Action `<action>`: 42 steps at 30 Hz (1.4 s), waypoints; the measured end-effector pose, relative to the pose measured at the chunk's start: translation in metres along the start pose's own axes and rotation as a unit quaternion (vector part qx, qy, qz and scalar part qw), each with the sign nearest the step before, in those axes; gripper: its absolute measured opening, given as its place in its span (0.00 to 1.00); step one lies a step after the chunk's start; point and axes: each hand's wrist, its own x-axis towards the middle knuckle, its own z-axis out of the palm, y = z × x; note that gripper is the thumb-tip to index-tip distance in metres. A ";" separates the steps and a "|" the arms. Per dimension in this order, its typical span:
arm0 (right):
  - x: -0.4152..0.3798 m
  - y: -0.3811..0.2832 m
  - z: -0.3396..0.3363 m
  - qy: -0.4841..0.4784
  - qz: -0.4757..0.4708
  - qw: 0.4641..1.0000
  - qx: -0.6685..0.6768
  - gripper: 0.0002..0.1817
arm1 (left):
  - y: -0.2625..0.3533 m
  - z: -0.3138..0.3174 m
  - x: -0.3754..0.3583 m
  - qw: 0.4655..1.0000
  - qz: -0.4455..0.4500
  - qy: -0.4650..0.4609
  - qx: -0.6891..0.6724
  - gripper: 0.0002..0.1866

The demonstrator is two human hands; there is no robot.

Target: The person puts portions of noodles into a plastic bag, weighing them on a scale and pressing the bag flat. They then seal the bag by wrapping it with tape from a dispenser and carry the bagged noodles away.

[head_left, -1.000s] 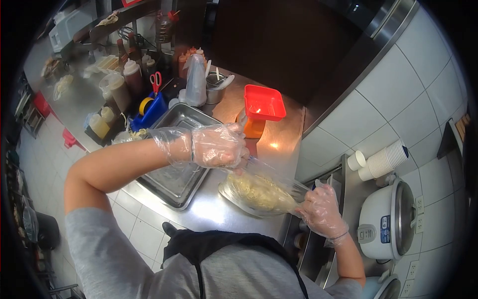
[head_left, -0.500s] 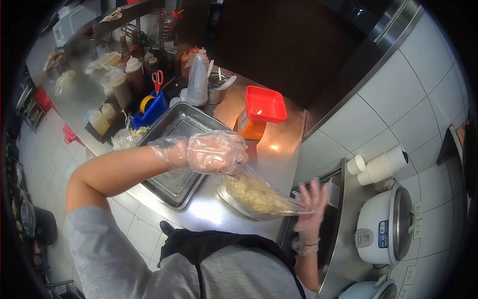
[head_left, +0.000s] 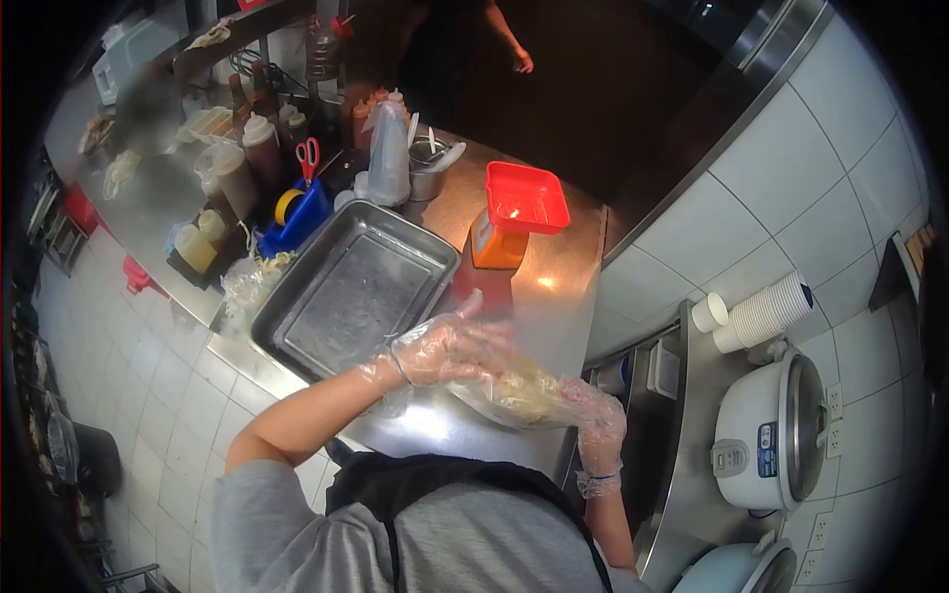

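Both hands are in thin clear plastic gloves. A clear plastic bag (head_left: 529,390) of pale yellowish food lies at the steel table's front edge, between my hands; the exact food cannot be made out. My left hand (head_left: 450,348) reaches over the bag's left side, thumb raised and fingers stretched out, slightly blurred. At the right end of the bag, my right hand (head_left: 597,420) has its fingers closed around the gathered plastic. An empty metal tray (head_left: 361,282) sits just beyond my left hand.
An orange scale (head_left: 499,242) with a red top pan stands behind the bag. Squeeze bottles (head_left: 262,148) and a blue tape dispenser (head_left: 300,219) with scissors line the left. Stacked cups (head_left: 766,314) and a rice cooker (head_left: 761,435) are right. A person's arm (head_left: 509,40) shows in back.
My left hand has opened from a fist and come down nearer the bag. My right hand has gone from spread fingers to closing on the bag's end. A person has appeared at the back.
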 end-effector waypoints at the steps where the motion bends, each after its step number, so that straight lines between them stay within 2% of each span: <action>1: -0.001 -0.001 -0.001 -0.003 -0.012 1.000 -0.024 0.08 | 0.003 0.005 -0.004 0.998 -0.010 0.022 -0.052 0.20; 2: -0.002 -0.002 -0.002 0.006 -0.017 0.999 -0.035 0.07 | 0.006 0.010 -0.008 0.993 -0.020 0.044 -0.103 0.14; 3: -0.003 -0.002 -0.001 0.015 -0.022 0.999 -0.046 0.07 | 0.010 0.017 -0.010 0.986 -0.013 0.140 -0.095 0.06; 4: -0.004 -0.002 0.000 0.024 -0.026 0.998 -0.055 0.06 | 0.013 0.020 -0.013 0.982 -0.034 0.161 -0.087 0.05; 7: -0.016 0.017 0.005 0.064 0.002 0.992 -0.109 0.07 | 0.024 0.027 -0.022 0.960 -0.120 0.238 -0.091 0.05; 9: -0.024 0.025 0.017 0.122 0.108 0.986 -0.025 0.09 | 0.030 0.037 -0.020 0.920 -0.198 0.314 -0.126 0.08; 10: -0.026 0.027 0.021 0.150 0.159 0.976 0.016 0.11 | 0.031 0.038 -0.018 0.907 -0.239 0.315 -0.147 0.10; 12: -0.023 0.023 0.018 0.113 0.198 0.974 0.009 0.13 | 0.034 0.035 -0.013 0.874 -0.320 0.314 -0.186 0.14; 15: -0.017 0.009 0.017 0.101 0.254 0.962 0.012 0.15 | 0.034 0.021 -0.003 0.898 -0.359 0.251 -0.033 0.17; 16: -0.016 0.006 0.019 0.104 0.271 0.957 0.015 0.15 | 0.033 0.019 0.001 0.880 -0.401 0.245 -0.074 0.16; 18: -0.021 0.017 0.022 0.087 0.189 0.978 -0.034 0.14 | 0.030 0.016 0.011 0.834 -0.477 0.232 -0.154 0.15; 20: -0.023 0.024 0.019 0.054 0.172 0.983 -0.038 0.13 | 0.006 0.018 0.010 0.822 -0.518 0.158 -0.177 0.16; 24: -0.018 0.034 -0.009 -0.055 0.294 0.952 0.064 0.08 | -0.020 0.028 0.007 0.786 -0.581 0.060 -0.202 0.16; 25: -0.015 0.034 -0.014 -0.088 0.326 0.937 0.094 0.09 | -0.024 0.028 0.006 0.802 -0.568 0.032 -0.184 0.16; 27: 0.005 0.012 -0.018 -0.013 0.224 0.972 -0.073 0.17 | -0.032 0.026 0.005 0.830 -0.538 -0.023 -0.146 0.15; 28: 0.015 0.004 -0.023 0.023 0.088 0.992 -0.090 0.24 | -0.033 0.024 0.008 0.816 -0.558 -0.024 -0.150 0.15; 29: 0.038 -0.031 -0.018 0.027 -0.028 0.990 -0.133 0.25 | -0.033 0.023 0.011 0.801 -0.578 -0.026 -0.154 0.14; 31: 0.064 -0.075 -0.006 -0.214 -0.150 0.946 -0.192 0.32 | -0.035 0.026 0.011 0.785 -0.595 -0.022 -0.171 0.14; 33: 0.062 -0.072 0.038 -0.299 -0.206 0.913 -0.188 0.39 | -0.047 0.037 0.009 0.783 -0.591 -0.009 -0.194 0.14; 34: 0.059 -0.062 0.048 -0.311 -0.180 0.909 -0.212 0.40 | -0.052 0.037 0.009 0.846 -0.514 -0.105 -0.094 0.15; 35: 0.057 -0.050 0.057 -0.323 -0.156 0.904 -0.235 0.41 | -0.056 0.034 0.007 0.884 -0.425 -0.195 0.011 0.15; 36: 0.059 -0.045 0.063 -0.336 -0.135 0.896 -0.256 0.43 | -0.059 0.028 0.006 0.896 -0.327 -0.278 0.116 0.15; 39: 0.062 -0.041 0.055 -0.371 -0.079 0.890 -0.252 0.45 | -0.062 0.024 0.005 0.821 -0.531 -0.205 -0.051 0.17; 42: 0.061 -0.030 0.046 -0.381 -0.035 0.884 -0.268 0.47 | -0.026 -0.004 0.011 0.875 -0.476 -0.038 0.077 0.16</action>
